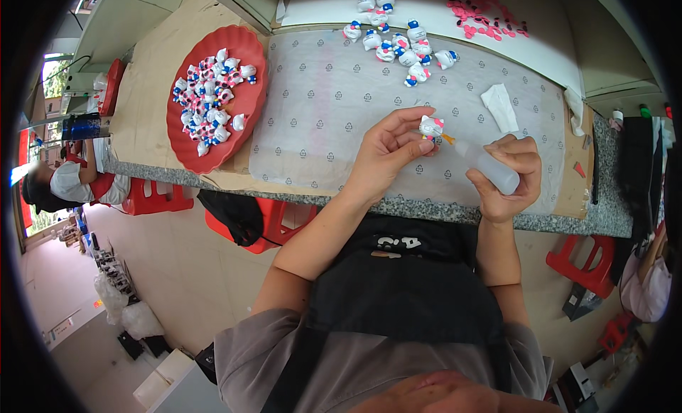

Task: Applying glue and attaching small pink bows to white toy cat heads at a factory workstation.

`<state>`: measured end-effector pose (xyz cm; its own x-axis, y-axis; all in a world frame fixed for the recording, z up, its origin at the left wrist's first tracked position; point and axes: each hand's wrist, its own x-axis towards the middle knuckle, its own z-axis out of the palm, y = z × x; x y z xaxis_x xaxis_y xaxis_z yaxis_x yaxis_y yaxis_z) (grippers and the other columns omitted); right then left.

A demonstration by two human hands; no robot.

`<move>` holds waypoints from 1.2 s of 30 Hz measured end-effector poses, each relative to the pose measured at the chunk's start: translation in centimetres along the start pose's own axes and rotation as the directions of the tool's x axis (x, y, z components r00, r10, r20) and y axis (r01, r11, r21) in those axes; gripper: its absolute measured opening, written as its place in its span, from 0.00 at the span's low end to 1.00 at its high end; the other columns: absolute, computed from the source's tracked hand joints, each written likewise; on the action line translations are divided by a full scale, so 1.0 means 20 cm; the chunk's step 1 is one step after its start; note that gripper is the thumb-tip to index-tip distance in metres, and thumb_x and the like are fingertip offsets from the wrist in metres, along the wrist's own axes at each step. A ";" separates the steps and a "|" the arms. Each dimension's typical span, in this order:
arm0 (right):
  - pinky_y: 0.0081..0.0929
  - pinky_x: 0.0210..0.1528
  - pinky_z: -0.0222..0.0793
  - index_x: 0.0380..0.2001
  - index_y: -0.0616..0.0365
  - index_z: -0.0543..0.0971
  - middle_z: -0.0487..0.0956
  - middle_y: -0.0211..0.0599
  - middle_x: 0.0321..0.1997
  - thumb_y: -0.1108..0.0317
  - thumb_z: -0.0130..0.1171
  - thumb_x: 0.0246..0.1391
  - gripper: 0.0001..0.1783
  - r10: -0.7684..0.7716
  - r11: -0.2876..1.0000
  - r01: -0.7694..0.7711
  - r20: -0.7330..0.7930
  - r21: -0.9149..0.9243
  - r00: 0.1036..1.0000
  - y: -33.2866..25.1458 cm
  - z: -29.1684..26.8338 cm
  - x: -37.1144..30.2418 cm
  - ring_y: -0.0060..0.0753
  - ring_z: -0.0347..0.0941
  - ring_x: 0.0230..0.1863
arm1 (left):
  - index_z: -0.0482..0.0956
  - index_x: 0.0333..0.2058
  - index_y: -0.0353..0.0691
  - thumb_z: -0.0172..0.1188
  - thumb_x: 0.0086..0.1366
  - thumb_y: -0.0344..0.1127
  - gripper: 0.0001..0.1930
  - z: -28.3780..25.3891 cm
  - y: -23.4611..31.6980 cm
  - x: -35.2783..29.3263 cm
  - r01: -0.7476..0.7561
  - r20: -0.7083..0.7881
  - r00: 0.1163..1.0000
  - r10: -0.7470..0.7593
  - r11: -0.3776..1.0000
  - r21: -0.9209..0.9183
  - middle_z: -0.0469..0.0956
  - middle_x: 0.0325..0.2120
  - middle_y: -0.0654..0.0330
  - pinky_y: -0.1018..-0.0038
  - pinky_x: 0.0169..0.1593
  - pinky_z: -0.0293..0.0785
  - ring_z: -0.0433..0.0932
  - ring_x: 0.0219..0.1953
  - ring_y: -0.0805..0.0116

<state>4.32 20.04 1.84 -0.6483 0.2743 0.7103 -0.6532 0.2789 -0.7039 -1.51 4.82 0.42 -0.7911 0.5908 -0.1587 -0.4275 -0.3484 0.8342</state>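
Observation:
A small white cat-head figurine with pink and blue parts [430, 126] is pinched between the thumb and fingers of my left hand [393, 146]. My right hand [513, 173] is wrapped round a translucent squeeze bottle [489, 168], tilted so that its orange tip [448, 138] points at the figurine's right side. Tip and figurine are very close; whether they touch I cannot tell. Both hands are held over a patterned white sheet [312, 93] on the bench.
On the left stands a red scalloped tray [252, 57] full of similar figurines. More figurines [412, 54] lie at the back, beside scattered pink pieces [483, 15]. A folded white tissue [500, 107] lies right of my hands. Red stools [586, 264] stand by the bench; another person [78, 173] sits at far left.

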 end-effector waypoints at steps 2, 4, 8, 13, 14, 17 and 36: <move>0.18 0.25 0.62 0.27 0.62 0.69 0.68 0.38 0.28 0.77 0.67 0.26 0.20 0.013 1.000 -0.013 0.001 -0.010 1.000 0.00 0.00 0.00 0.25 0.66 0.23 | 0.64 0.46 0.35 0.54 0.51 0.22 0.21 0.00 0.00 0.01 0.003 0.001 1.000 -0.003 1.000 0.001 0.71 0.36 0.59 0.81 0.39 0.68 0.71 0.34 0.76; 0.18 0.25 0.62 0.28 0.62 0.69 0.68 0.38 0.28 0.77 0.67 0.26 0.20 0.014 1.000 -0.014 0.001 -0.015 1.000 0.01 0.00 0.00 0.25 0.66 0.23 | 0.64 0.46 0.35 0.53 0.52 0.20 0.20 0.00 0.00 0.01 -0.012 0.003 1.000 0.012 1.000 0.023 0.71 0.32 0.61 0.83 0.38 0.68 0.71 0.32 0.79; 0.18 0.25 0.61 0.28 0.62 0.70 0.68 0.38 0.28 0.77 0.67 0.26 0.21 0.019 1.000 -0.019 0.005 -0.016 1.000 0.01 0.00 0.00 0.25 0.66 0.23 | 0.65 0.45 0.36 0.54 0.51 0.20 0.21 0.00 0.00 0.00 0.002 0.005 1.000 -0.002 1.000 0.023 0.72 0.29 0.63 0.85 0.36 0.68 0.71 0.31 0.80; 0.18 0.25 0.61 0.27 0.62 0.70 0.68 0.38 0.28 0.78 0.67 0.26 0.20 0.022 1.000 -0.022 0.009 -0.003 1.000 0.00 0.01 0.00 0.24 0.66 0.23 | 0.66 0.45 0.37 0.55 0.51 0.20 0.20 0.00 -0.01 0.00 -0.003 0.016 1.000 0.003 0.999 0.043 0.73 0.27 0.64 0.86 0.34 0.67 0.70 0.29 0.82; 0.18 0.24 0.61 0.27 0.62 0.69 0.68 0.38 0.29 0.78 0.67 0.26 0.20 0.017 1.000 -0.017 0.012 0.010 1.000 0.00 0.01 0.00 0.24 0.65 0.23 | 0.66 0.45 0.37 0.55 0.51 0.20 0.20 0.00 -0.01 -0.01 -0.002 0.015 1.000 0.002 0.999 0.043 0.73 0.27 0.64 0.86 0.34 0.67 0.70 0.29 0.82; 0.18 0.24 0.61 0.27 0.62 0.69 0.68 0.38 0.28 0.78 0.67 0.26 0.20 0.026 0.999 -0.028 0.035 0.032 0.999 0.00 0.00 -0.01 0.24 0.65 0.23 | 0.67 0.44 0.37 0.54 0.51 0.21 0.20 0.00 -0.01 -0.01 -0.001 0.017 1.000 0.000 0.998 0.059 0.73 0.27 0.64 0.86 0.33 0.67 0.70 0.29 0.82; 0.23 0.30 0.68 0.34 0.60 0.65 0.69 0.35 0.29 0.76 0.55 0.36 0.17 0.574 0.811 -0.535 0.142 -0.237 0.807 0.25 -0.20 0.46 0.29 0.70 0.33 | 0.63 0.46 0.37 0.53 0.53 0.23 0.20 -0.03 0.00 0.01 -0.047 -0.019 0.999 0.045 0.989 -0.141 0.68 0.40 0.61 0.76 0.43 0.67 0.69 0.38 0.75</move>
<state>-3.37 27.63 4.90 -0.9533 0.2506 0.1688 -0.0901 0.2974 -0.9505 -1.90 4.42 0.17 -0.8174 0.5609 -0.1310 -0.4472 -0.4747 0.7580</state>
